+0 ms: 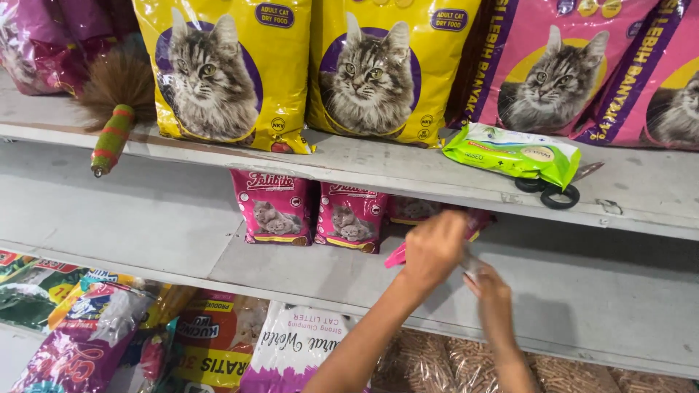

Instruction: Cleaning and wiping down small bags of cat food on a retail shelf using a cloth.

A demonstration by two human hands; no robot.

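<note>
On the middle grey shelf (291,276), just right of two upright small pink cat-food pouches (348,217), both hands grip a pink plastic pouch (399,255): left hand (435,251) clenched over it, right hand (486,285) pinching its clear edge. It looks light, soft and crinkly, best held by its edges.

A small pink pet-food pouch (397,255) lies tilted on the middle shelf (218,251), just right of two upright pink pouches of the same kind. Only its lower left corner and a strip near the shelf's back show; the rest is hidden behind the left hand (435,249) closed over it.
</note>
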